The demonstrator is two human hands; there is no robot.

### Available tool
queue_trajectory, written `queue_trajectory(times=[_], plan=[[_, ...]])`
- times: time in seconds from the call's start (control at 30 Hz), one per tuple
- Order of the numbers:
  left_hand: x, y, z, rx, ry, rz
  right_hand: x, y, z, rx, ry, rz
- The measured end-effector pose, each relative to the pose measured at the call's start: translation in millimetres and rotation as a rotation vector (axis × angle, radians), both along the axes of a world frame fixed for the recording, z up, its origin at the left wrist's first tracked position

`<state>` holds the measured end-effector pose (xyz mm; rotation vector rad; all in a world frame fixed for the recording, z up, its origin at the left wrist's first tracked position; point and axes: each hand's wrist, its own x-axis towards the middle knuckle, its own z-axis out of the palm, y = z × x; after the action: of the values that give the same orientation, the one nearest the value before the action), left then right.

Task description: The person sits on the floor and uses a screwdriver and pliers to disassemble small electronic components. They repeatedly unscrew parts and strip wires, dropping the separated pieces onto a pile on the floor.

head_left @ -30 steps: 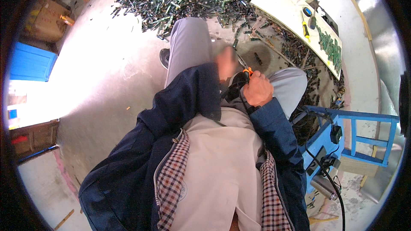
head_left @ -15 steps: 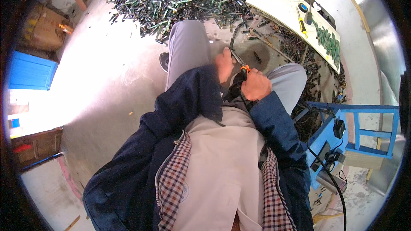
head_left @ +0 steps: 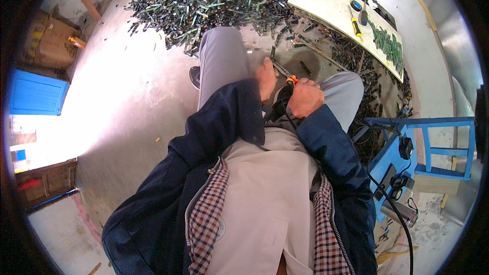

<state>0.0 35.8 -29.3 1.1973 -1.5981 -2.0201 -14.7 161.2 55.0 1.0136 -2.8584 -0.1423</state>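
Observation:
My left hand (head_left: 265, 79) is closed, with a dark thin strip (head_left: 273, 52) standing out past its fingertips. What else its fingers cover is hidden. My right hand (head_left: 305, 98) is wrapped round a pair of pliers (head_left: 292, 79) with orange and black grips. The metal jaws point up and left and meet the strip beside my left fingertips. Whether the jaws are clamped on it is too small to tell. Both hands are between my grey-trousered knees, above the concrete floor.
A large heap of dark and green strips (head_left: 204, 5) lies ahead. To the right, a pale board (head_left: 326, 0) carries green strips (head_left: 388, 48), a yellow-handled screwdriver (head_left: 356, 27) and a tape measure (head_left: 356, 5). A blue stool (head_left: 423, 137) with cables and a metal flask (head_left: 405, 214) are nearer.
The dark strip shows shorter above my left fingers and stands more upright. Both hands and the pliers stay nearly in place. The whole view has shifted slightly.

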Motion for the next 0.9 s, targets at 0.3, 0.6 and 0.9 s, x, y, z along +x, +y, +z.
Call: queue_trajectory(times=[0.3,0.6,0.9], plan=[[2.4,-1.3,6.2,-0.008,-0.014,0.019,8.1,-0.4,-7.3,-0.067,-0.062,0.015],[6.2,0.2,21.4,0.21,-0.031,-0.061,6.7,1.6,7.9,0.025,-0.087,0.044],[3.3,0.9,16.8,0.259,-0.088,-0.088,5.0,5.0,-3.7,-0.068,-0.011,0.088]])
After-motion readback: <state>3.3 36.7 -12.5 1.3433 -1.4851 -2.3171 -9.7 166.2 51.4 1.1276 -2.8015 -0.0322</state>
